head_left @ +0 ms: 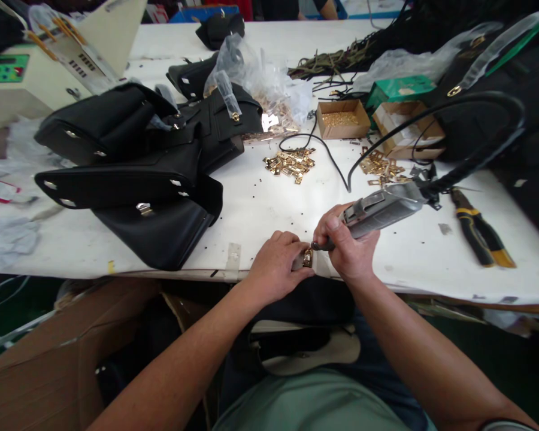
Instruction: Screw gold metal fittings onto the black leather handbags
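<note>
My right hand (353, 248) is wrapped round a grey electric screwdriver (384, 209), whose cable arcs off to the right. Its dark tip points left, at a small gold metal clasp (308, 258) by the table's front edge. The thumb and fingers of my left hand (273, 266) close around that clasp from the left. Just below both hands, a black bag (314, 302) rests against my lap, with a pale lining (305, 356) showing. Whether the tip touches a screw is too small to tell.
Black bags (126, 176) with metal fittings fill the left of the table. Gold fittings (291, 163) lie in loose piles beyond my hands, near a cardboard box of tiny gold pieces (342, 118). Yellow-and-black pliers (480, 230) lie right. A machine (31, 90) stands back left.
</note>
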Tool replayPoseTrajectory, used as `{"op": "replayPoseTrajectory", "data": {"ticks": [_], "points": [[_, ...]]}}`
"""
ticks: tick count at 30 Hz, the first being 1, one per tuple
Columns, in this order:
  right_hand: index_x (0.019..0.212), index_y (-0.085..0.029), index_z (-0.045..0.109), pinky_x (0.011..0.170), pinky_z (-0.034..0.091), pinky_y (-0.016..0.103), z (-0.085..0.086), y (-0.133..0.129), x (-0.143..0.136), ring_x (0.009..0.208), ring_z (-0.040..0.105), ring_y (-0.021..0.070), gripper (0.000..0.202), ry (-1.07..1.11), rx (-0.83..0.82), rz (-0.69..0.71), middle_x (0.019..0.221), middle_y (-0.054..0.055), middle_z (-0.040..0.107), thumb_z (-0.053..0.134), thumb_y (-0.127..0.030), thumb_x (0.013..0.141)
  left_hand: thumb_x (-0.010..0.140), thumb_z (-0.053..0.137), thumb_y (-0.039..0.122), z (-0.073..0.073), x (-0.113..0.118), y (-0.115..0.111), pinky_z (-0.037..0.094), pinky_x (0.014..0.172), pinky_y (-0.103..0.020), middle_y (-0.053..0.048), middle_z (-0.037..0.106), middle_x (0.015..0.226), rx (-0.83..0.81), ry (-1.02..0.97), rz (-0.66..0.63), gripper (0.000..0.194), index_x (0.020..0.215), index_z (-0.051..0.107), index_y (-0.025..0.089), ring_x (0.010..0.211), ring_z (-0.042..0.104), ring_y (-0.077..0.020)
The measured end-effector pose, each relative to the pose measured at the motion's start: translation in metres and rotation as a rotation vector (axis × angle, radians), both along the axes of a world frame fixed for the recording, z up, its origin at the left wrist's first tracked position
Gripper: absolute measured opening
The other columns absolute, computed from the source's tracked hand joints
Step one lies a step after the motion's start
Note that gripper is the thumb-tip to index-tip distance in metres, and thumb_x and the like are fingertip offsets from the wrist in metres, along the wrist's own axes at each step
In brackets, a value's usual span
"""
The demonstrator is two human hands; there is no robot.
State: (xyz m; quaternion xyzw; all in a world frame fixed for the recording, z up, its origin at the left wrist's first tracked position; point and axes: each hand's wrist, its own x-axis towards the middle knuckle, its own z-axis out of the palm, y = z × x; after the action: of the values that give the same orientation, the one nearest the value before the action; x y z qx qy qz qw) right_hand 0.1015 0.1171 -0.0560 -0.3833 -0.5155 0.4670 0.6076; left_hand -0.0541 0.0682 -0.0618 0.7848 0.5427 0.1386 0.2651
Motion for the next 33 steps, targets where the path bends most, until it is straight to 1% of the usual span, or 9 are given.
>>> {"op": "replayPoseTrajectory", "data": {"ticks": [5,7,11,17,20,26,33], "points": [[0.071,-0.022,0.057,0.042,0.046,0.028,0.001,0.0,0.001,0.042,0.053,0.0137,0.038,0.01,-0.007,0.019,0.054,-0.003,0.057,0.076,-0.052,0.084,0.088,0.068,0.026,0.004,-0.003,0.004,0.046,0.098,-0.04,-0.006,0.062,0.115,-0.031,-0.042,-0.032,0.032,0.12,0.068,0.023,0.11,0.054,-0.0247],[0.07,-0.022,0.057,0.042,0.046,0.028,0.002,0.0,0.001,0.042,0.052,0.0135,0.038,0.023,-0.009,0.028,0.054,-0.003,0.057,0.077,-0.051,0.084,0.089,0.064,0.023,0.007,-0.004,0.005,0.046,0.097,-0.039,-0.007,0.063,0.112,-0.04,-0.052,-0.037,0.028,0.117,0.069,0.022,0.108,0.054,-0.0242],[0.073,-0.023,0.055,0.042,0.045,0.028,0.002,0.001,0.0,0.042,0.052,0.0131,0.039,0.017,-0.015,0.019,0.055,-0.004,0.056,0.077,-0.053,0.083,0.09,0.061,0.023,0.008,-0.003,0.006,0.046,0.097,-0.041,-0.007,0.064,0.112,-0.047,-0.041,-0.04,0.03,0.119,0.069,0.023,0.108,0.055,-0.0251],[0.075,-0.024,0.054,0.043,0.045,0.029,0.003,0.003,0.001,0.044,0.052,0.014,0.039,0.001,-0.004,0.031,0.056,-0.004,0.055,0.076,-0.055,0.082,0.09,0.06,0.024,0.007,-0.003,0.006,0.047,0.098,-0.042,-0.007,0.064,0.115,-0.044,-0.041,-0.037,0.033,0.123,0.067,0.024,0.109,0.055,-0.0254],[0.076,-0.024,0.055,0.044,0.045,0.029,0.003,0.004,0.002,0.046,0.052,0.0143,0.039,0.002,0.002,0.038,0.057,-0.003,0.055,0.076,-0.056,0.082,0.09,0.063,0.025,0.006,-0.001,0.008,0.047,0.098,-0.042,-0.007,0.064,0.114,-0.053,-0.029,-0.009,0.031,0.12,0.068,0.024,0.108,0.055,-0.0253],[0.079,-0.024,0.057,0.047,0.046,0.03,0.002,0.003,0.003,0.05,0.051,0.0146,0.035,0.001,0.003,0.053,0.06,-0.003,0.055,0.077,-0.053,0.083,0.086,0.07,0.026,0.004,0.002,0.011,0.048,0.097,-0.04,-0.004,0.065,0.106,-0.07,-0.033,0.045,0.022,0.108,0.071,0.024,0.106,0.057,-0.0243],[0.078,-0.024,0.057,0.047,0.045,0.029,0.004,0.006,0.004,0.051,0.051,0.0144,0.036,0.012,-0.012,0.068,0.06,-0.002,0.055,0.078,-0.052,0.082,0.087,0.07,0.026,0.003,0.001,0.01,0.048,0.095,-0.039,-0.005,0.066,0.109,-0.059,-0.046,0.043,0.023,0.11,0.072,0.025,0.106,0.056,-0.0241]]}}
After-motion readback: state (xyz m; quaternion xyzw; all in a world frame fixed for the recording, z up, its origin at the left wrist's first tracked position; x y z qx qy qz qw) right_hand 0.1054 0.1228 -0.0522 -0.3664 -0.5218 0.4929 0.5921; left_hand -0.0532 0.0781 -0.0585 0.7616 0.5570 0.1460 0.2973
